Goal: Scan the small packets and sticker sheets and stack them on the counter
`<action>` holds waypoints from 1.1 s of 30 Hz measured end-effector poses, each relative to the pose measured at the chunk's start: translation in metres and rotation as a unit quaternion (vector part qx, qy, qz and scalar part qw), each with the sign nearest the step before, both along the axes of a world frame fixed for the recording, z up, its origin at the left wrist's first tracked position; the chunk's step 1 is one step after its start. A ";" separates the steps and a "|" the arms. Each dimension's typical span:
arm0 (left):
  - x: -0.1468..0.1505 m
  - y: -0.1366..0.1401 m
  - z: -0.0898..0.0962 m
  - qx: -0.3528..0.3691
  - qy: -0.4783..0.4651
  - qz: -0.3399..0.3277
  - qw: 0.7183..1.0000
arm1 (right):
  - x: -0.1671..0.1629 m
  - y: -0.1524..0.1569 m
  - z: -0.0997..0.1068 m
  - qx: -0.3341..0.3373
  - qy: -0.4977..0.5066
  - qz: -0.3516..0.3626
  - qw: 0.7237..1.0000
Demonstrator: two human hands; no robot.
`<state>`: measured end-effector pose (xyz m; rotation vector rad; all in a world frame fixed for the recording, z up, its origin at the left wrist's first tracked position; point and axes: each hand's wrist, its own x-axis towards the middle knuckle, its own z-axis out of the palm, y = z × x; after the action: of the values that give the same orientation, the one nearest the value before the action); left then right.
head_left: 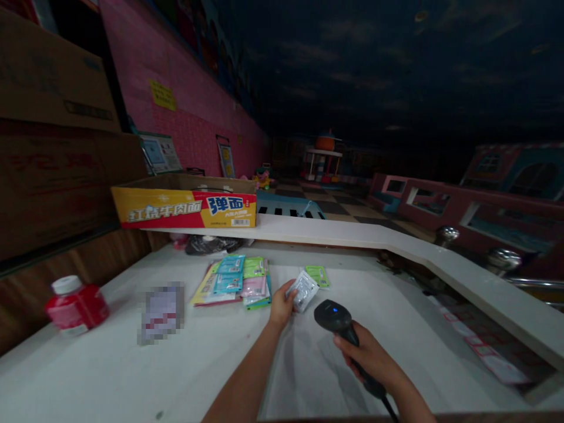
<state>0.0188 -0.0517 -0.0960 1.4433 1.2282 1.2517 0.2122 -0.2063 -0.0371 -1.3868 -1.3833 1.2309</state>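
My left hand (283, 302) pinches a small silvery-white packet (304, 290) by its left edge, just above the white counter (211, 364). In my right hand (372, 355) is a black barcode scanner (337, 320), gripped by its handle, with a blue light on top and a cable running down. The scanner's head points toward the packet. Right behind the packet lies a green packet (318, 276) on the counter. To the left of my left hand rests a spread pile of packets, with blue ones (230, 275), green ones (254, 267) and a pink one (255, 286).
A yellow and red cardboard box (189, 205) stands on the raised white ledge (321, 230) at the back. A red bottle with a white cap (77, 305) and a blurred-out item (161, 312) are at the left. Large brown cartons (57, 176) are stacked far left.
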 end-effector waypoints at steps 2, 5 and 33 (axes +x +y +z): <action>0.001 -0.001 -0.001 -0.006 -0.008 -0.012 1.000 | -0.001 -0.003 0.001 -0.007 -0.024 -0.002 1.000; 0.001 -0.002 0.000 0.009 -0.013 -0.027 1.000 | -0.002 -0.005 0.003 -0.012 -0.037 0.001 0.999; 0.005 -0.002 -0.011 0.092 -0.021 0.011 0.995 | -0.008 0.067 -0.062 -0.064 0.627 -0.104 0.769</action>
<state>0.0241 -0.0539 -0.1066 1.5291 1.1269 1.4350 0.2043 -0.1393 -0.0995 -0.4490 -0.1811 1.6062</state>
